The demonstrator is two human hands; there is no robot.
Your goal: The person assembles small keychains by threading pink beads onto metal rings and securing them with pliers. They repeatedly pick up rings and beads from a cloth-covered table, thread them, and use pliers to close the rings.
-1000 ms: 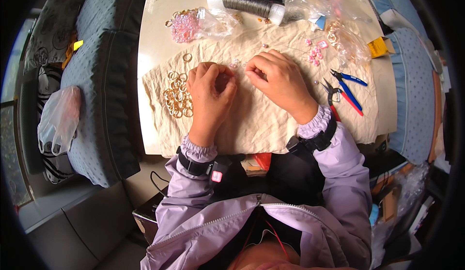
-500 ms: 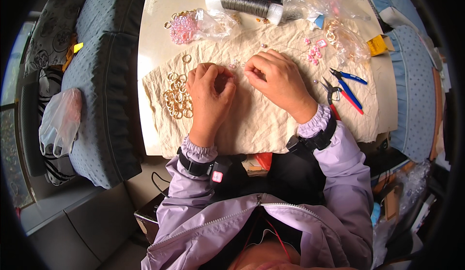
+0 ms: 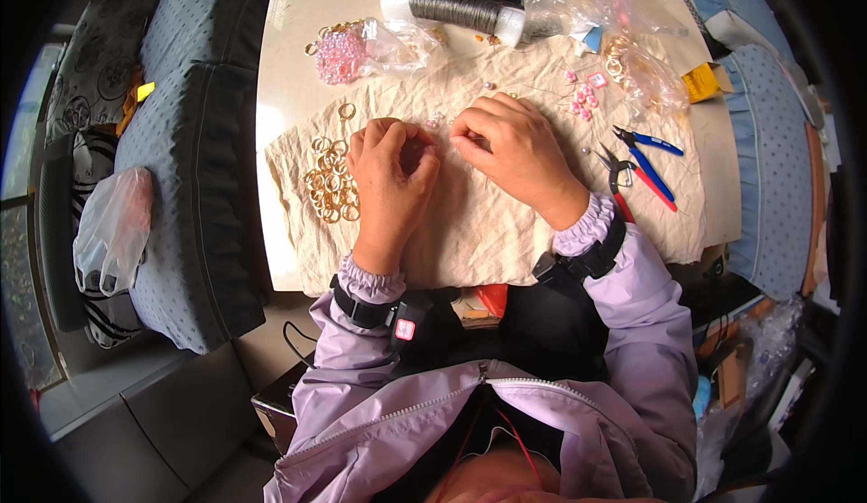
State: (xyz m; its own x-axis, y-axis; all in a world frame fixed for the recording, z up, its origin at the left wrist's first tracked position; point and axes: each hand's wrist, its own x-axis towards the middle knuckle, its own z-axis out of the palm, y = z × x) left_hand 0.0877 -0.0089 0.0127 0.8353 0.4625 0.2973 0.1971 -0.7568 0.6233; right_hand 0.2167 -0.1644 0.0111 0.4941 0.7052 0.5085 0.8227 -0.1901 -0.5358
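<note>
Over the cream cloth [image 3: 479, 232], my left hand [image 3: 390, 178] is closed, its thumb and fingers curled into a pinch. My right hand [image 3: 519, 155] is pinched too, a short gap to the right of it. What either hand holds is too small or hidden behind the fingers. A few small clear and pinkish beads [image 3: 433, 120] show just beyond the gap between them. Beside my left hand lies a pile of gold-coloured rings [image 3: 330, 187], with one loose ring [image 3: 347, 111] farther up the cloth.
Red-handled pliers [image 3: 620, 178] and blue-handled cutters [image 3: 648, 155] lie right of my right hand. Pink beads [image 3: 584, 104] sit beyond them. At the back are a wire spool [image 3: 456, 10], a bag of pink beads [image 3: 341, 55] and a clear bag with rings [image 3: 646, 79].
My right hand has shifted slightly left, toward my left hand. My left hand has stayed almost still, and the things on the cloth lie as before.
</note>
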